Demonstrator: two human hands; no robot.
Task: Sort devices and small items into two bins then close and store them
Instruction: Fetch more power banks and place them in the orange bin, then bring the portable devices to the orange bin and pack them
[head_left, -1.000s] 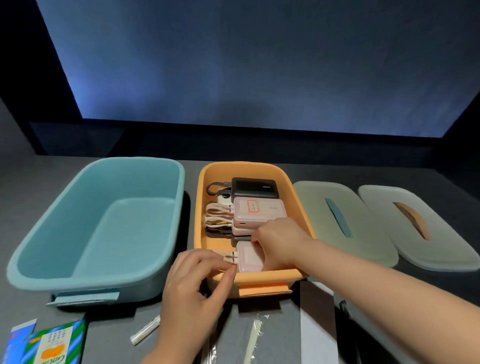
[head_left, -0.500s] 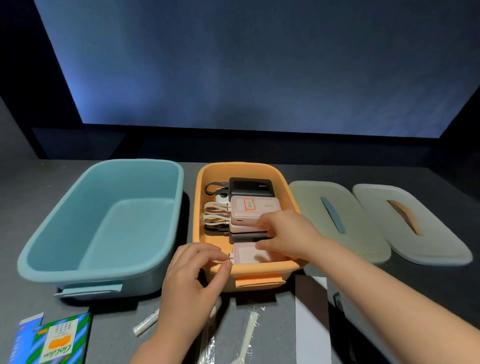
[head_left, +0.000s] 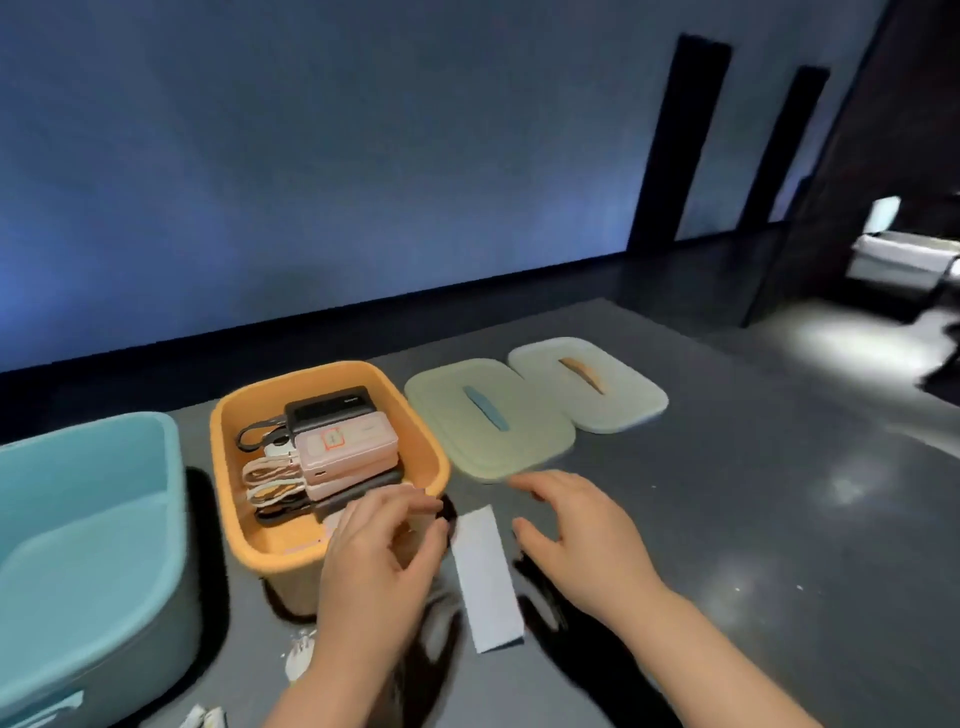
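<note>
The blue bin (head_left: 88, 545) on the left stands with nothing in it that shows, and the orange bin (head_left: 317, 457) beside it is packed — power banks (head_left: 343, 447) stacked on edge, their looped cables (head_left: 272, 480) bunched at the left wall. As I judge it, that stack is the main risk: it leans, and a knock at the near rim could tip it or spring a cable above the rim, so the lid would not seat. Two pale lids lie to the right, slightly overlapping; the blue-handled lid (head_left: 488, 421) is nearer the orange bin than the orange-handled lid (head_left: 587, 382) — an easy mix-up.

The left hand (head_left: 379, 561) hovers over the orange bin's near right corner, fingers loosely curled, holding nothing I can make out. The right hand (head_left: 576, 530) is spread wide and empty above the table, close to a white strip (head_left: 485, 577) that a careless sweep could send off. Small wrapped items (head_left: 301, 657) lie near the front edge, not yet sorted.

The table (head_left: 753, 519) is dark grey, faintly glossy. Behind is a blue-lit wall; the room is dim, with a brighter patch at far right.
</note>
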